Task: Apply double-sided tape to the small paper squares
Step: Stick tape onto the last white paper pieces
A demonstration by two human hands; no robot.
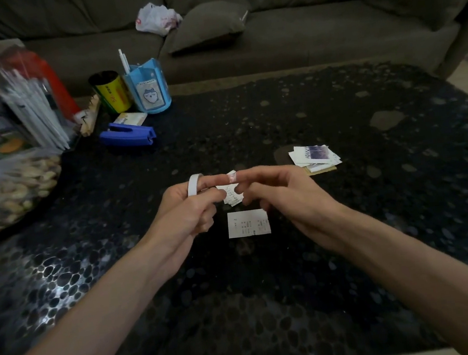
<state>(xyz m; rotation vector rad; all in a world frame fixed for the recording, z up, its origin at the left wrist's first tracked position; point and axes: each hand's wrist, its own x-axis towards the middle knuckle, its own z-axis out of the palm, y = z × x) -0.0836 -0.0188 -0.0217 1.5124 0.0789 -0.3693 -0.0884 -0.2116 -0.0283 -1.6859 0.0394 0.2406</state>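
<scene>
My left hand (191, 208) holds a white roll of double-sided tape (193, 184) looped over its fingers and pinches a few small printed paper squares (232, 197) above the table. My right hand (279, 192) meets it from the right, its forefinger and thumb pinching a short piece of tape (231, 176) at the top of the squares. Below the hands a larger white printed paper square (248, 223) lies flat on the dark pebble-patterned table (269, 290). A small pile of cut paper pieces (315, 157) lies to the right.
At the back left stand a blue stapler (127, 134), a blue pen holder (148, 88), a yellow tin (110, 90) and a clear bag of nuts and packets (6, 162). Behind the table runs a grey sofa (297, 24) with a cushion and a plastic bag (157, 18).
</scene>
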